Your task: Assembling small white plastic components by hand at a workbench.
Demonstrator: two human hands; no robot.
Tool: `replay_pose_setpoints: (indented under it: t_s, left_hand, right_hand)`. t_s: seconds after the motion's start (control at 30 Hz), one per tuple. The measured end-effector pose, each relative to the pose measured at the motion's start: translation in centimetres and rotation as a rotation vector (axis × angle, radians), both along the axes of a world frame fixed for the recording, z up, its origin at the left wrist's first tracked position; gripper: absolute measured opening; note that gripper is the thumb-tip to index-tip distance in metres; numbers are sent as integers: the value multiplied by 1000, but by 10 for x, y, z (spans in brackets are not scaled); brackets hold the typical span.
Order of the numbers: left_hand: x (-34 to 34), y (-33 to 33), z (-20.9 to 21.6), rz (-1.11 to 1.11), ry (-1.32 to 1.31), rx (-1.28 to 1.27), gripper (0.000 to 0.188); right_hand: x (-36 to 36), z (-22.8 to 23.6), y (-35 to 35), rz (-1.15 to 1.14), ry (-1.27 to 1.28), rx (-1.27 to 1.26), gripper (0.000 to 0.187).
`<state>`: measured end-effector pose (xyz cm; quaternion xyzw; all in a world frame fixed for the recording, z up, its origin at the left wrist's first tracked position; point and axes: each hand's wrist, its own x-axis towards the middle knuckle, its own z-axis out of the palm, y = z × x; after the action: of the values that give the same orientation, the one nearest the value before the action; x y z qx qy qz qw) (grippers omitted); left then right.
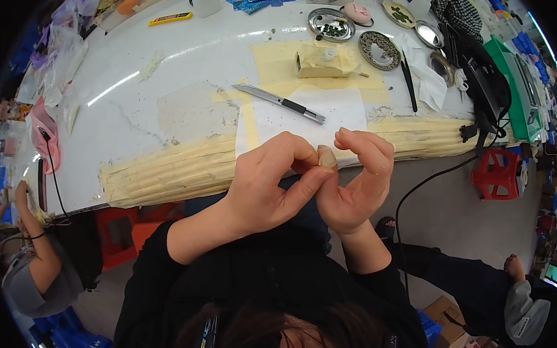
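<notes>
The left hand [268, 183] closes in a pinch at the right thumb; anything held is too small to tell. The right hand's [357, 188] fingers curl loosely open. At 11 o'clock, a slim silver craft knife [280, 101] with dark grip lies on white paper [346, 108]. Taped table edge [170, 170] below; bare tabletop [183, 60] towards 10.

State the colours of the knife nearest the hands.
Knife: silver with black section; best: head view.

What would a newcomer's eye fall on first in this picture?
Probably the left hand and right hand, close together at the centre. Just beyond them, a silver-and-black utility knife lies slantwise, partly on white paper. At the right, a red plastic stool stands out against the floor.
</notes>
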<state>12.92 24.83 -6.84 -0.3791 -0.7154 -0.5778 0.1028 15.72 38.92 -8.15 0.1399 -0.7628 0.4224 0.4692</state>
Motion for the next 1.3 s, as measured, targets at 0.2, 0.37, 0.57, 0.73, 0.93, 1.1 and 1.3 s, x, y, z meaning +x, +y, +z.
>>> replay_pose_setpoints:
  t_s: [0.2, 0.37, 0.57, 0.73, 0.93, 1.1, 1.3]
  left_hand:
    - [5, -1, 9, -190, -531, 70, 11]
    - [11, 9, 9, -187, -477, 52, 9]
    - [19, 7, 11, -96, -160, 13, 10]
    - [23, -4, 12, -7, -93, -105, 13]
    - [8, -21, 31, -119, -142, -189, 21]
    - [4, -35, 34, -234, 0, -272, 22]
    - [4, -37, 33, -229, -199, -253, 8]
  right_hand:
    - [5, 2, 18, -12, 30, 123, 44]
    - [20, 6, 30, -101, -8, 213, 43]
    - [30, 9, 31, -128, -153, 261, 28]
    - [34, -5, 20, -56, -265, 320, 22]
    - [38, 7, 13, 228, -481, 46, 39]
    - [41, 6, 14, 319, -586, -14, 45]
    - [39, 10, 10, 372, -461, 90, 45]
